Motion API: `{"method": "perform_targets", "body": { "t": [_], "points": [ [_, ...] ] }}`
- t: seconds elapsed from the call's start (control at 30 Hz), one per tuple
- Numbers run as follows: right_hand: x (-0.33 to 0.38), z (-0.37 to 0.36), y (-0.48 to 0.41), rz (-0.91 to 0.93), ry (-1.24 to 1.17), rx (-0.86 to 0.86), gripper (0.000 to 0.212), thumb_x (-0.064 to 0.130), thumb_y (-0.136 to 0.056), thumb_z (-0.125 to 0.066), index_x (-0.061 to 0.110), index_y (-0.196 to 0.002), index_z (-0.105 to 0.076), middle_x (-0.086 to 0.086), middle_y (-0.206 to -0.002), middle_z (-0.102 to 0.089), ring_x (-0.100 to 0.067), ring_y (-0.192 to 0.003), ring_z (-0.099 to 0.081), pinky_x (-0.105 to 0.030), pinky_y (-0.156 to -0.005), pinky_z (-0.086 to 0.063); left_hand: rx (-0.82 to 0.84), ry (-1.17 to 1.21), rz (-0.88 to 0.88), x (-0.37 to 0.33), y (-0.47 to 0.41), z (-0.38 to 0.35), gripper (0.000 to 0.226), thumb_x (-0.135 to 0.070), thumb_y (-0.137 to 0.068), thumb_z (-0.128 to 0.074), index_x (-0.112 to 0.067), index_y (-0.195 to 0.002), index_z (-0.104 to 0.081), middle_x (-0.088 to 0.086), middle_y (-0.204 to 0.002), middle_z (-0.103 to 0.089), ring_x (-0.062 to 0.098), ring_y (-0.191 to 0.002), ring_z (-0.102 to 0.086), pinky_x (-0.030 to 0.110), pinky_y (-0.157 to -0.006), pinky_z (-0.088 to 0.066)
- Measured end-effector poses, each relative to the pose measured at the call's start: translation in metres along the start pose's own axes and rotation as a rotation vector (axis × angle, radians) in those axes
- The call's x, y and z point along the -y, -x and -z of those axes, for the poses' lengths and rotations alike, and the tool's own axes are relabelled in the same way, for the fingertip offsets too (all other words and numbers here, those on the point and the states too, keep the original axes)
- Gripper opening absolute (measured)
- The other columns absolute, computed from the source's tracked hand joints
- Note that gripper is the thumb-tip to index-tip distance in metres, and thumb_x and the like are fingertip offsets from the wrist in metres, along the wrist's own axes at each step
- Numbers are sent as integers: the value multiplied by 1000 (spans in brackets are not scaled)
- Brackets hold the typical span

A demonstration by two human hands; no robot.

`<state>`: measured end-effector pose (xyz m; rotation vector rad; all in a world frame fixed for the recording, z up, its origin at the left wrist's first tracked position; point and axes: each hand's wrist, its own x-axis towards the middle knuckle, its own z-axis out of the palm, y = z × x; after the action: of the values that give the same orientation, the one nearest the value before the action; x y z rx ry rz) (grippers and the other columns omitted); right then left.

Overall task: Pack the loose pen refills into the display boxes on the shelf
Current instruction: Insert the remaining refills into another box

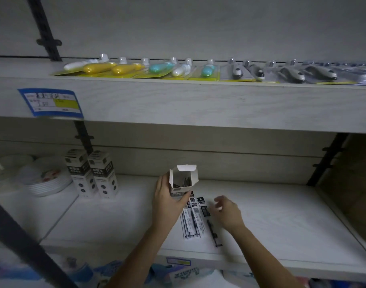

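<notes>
Several refills (193, 217) lie loose on the shelf (281, 215), just in front of the open box (184, 177) and between my two hands. Left hand (169, 200) grips the box low on its left side and holds it upright, flap raised. Right hand (227, 210) hovers just beside the pile, fingers loosely curled, holding nothing. Dark refills already stand inside the box, so I judge packing partly done. Remaining: transfer the pile, check the black stick (214, 233) lying at its right edge (refill or pen, I cannot tell), then close the flap. Two closed boxes (104, 175) stand well to the left, apparently finished.
</notes>
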<state>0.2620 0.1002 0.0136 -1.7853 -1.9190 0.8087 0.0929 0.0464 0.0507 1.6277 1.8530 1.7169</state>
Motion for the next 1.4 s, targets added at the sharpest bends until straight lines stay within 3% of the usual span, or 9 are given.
{"method": "perform_targets", "body": {
  "t": [0.13,0.33,0.6,0.8,0.97,1.07,1.2,1.4],
  "points": [
    [-4,-25,-6,-82,120,75,43,44,-82,-64,12,-109,-54,-7,-112,-60,-25,-100,-58,-32,-84,-47,12,-2,6,1,2,6,57,-19,-62,-83,-11,-111,-55,-3,-100,-54,4,-90,-50,0,-74,-37],
    [-3,-38,-9,-137,146,87,31,26,-81,-59,10,-108,-55,-8,-110,-59,-26,-102,-58,-31,-81,-47,17,-56,-31,5,3,13,58,-21,-62,-83,-8,-111,-56,-2,-100,-54,17,-96,-57,27,-77,-50],
    [-8,-39,-24,-189,123,197,23,25,-84,-59,14,-103,-64,-5,-107,-65,-20,-97,-62,-29,-85,-51,16,-62,-33,4,3,14,56,-20,-63,-82,-10,-111,-56,-4,-98,-53,15,-95,-56,24,-76,-48],
    [-13,-29,-17,-184,32,87,24,11,-85,-56,13,-109,-57,-6,-110,-63,-23,-102,-60,-27,-79,-46,26,-52,-38,5,0,6,57,-20,-63,-82,-10,-112,-56,3,-102,-57,16,-97,-55,25,-77,-46],
    [-2,5,-1,-5,-17,-98,4,13,-87,-56,10,-86,-58,-6,-85,-63,-26,-84,-61,-26,-63,-37,49,-33,-31,7,-2,0,57,-17,-63,-82,-8,-112,-56,5,-103,-57,20,-95,-58,30,-76,-49],
    [16,36,17,145,-54,-215,15,23,-88,-59,9,-92,-65,1,-77,-64,-16,-66,-57,-26,-62,-40,56,-32,-19,7,-4,-6,59,-17,-62,-83,-8,-113,-55,7,-106,-58,23,-98,-58,35,-79,-52],
    [43,69,44,311,-109,-313,19,31,-87,-61,13,-89,-64,-1,-67,-66,-17,-62,-60,-36,-61,-49,72,-8,1,9,-6,-13,59,-19,-63,-82,-11,-114,-54,5,-109,-58,23,-100,-60,40,-80,-54],
    [87,101,79,537,-435,-486,10,14,-81,-71,18,-83,-62,9,-70,-67,-1,-64,-63,-9,-59,-48,76,-3,19,7,-8,-20,61,-19,-62,-83,-9,-115,-55,6,-109,-59,21,-103,-56,29,-80,-48]
  ]
}}
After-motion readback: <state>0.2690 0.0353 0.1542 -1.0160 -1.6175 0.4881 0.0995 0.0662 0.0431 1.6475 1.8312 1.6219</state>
